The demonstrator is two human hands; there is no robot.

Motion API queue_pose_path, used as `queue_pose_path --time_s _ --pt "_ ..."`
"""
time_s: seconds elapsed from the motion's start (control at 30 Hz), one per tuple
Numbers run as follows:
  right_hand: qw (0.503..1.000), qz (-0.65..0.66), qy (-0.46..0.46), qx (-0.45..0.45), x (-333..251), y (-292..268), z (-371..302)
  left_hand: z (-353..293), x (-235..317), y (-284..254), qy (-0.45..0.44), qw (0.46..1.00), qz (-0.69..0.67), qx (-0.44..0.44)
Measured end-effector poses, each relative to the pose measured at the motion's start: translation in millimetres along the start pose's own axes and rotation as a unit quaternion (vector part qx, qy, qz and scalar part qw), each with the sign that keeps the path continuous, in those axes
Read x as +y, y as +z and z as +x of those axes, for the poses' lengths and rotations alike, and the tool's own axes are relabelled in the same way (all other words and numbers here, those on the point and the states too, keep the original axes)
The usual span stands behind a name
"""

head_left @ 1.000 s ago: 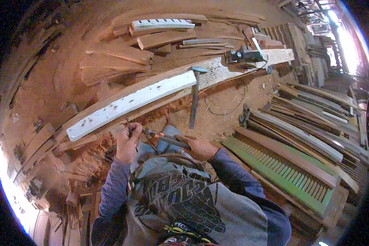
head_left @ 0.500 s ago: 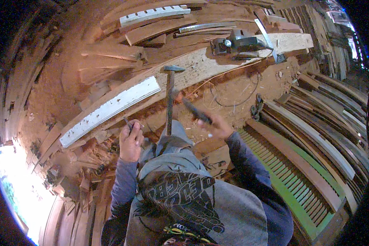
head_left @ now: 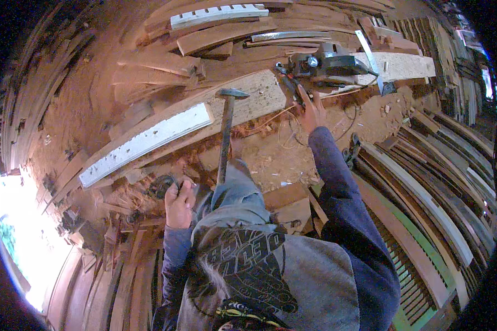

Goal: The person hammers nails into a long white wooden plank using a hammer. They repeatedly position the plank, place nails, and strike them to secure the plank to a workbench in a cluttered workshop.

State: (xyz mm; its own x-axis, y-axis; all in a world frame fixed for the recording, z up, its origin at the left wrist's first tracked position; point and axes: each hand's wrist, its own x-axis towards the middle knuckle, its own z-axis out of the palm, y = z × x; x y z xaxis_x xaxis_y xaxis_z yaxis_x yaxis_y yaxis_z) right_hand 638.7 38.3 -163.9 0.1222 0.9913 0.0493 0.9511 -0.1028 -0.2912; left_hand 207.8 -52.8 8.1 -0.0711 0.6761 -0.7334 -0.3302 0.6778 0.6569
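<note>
My left hand [head_left: 179,205] is closed near my left thigh, gripping a thin dark metal piece that is mostly hidden by the fingers. Stretched out to the far side, my right hand [head_left: 311,112] has its fingers apart at a dark tool with reddish parts [head_left: 290,88], perhaps pliers, lying on the long wooden plank [head_left: 259,91]. A hammer [head_left: 225,132] rests with its head on the plank and its handle toward my knee. Left of it on the plank lies a white-painted board [head_left: 143,144] with dark specks.
A dark power tool [head_left: 331,62], seemingly an electric planer, stands on the plank with its cord looping down. Beyond it lies a metal square [head_left: 370,58]. Stacked timber [head_left: 436,182] fills the right side, beside a green slatted panel [head_left: 408,276]. Wood shavings cover the ground.
My right hand has swung forward from near my lap to the plank beside the power tool, taking the dark tool there. My left hand has dropped slightly, still closed.
</note>
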Motion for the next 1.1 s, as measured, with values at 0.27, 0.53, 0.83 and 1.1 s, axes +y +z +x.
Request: queue_pose_path --time_s 0.27,0.53,0.83,1.1 --pt "0.987 -0.111 -0.022 0.116 -25.2 -1.6 -12.3 -7.7 -5.5 -2.4 0.027 0.999 -0.010 -0.023" --pt "0.995 -0.023 -0.032 0.092 -54.3 46.5 35.1 -27.3 -16.2 -33.8 0.069 0.995 -0.063 -0.024" --pt "0.995 0.076 -0.057 0.018 -57.8 64.7 36.5 -78.4 -81.4 -66.1 0.091 0.987 -0.123 0.038" --pt "0.985 0.071 -0.130 0.093 -84.7 50.3 35.7 -119.9 -123.4 -43.9 0.094 0.980 -0.086 0.151"
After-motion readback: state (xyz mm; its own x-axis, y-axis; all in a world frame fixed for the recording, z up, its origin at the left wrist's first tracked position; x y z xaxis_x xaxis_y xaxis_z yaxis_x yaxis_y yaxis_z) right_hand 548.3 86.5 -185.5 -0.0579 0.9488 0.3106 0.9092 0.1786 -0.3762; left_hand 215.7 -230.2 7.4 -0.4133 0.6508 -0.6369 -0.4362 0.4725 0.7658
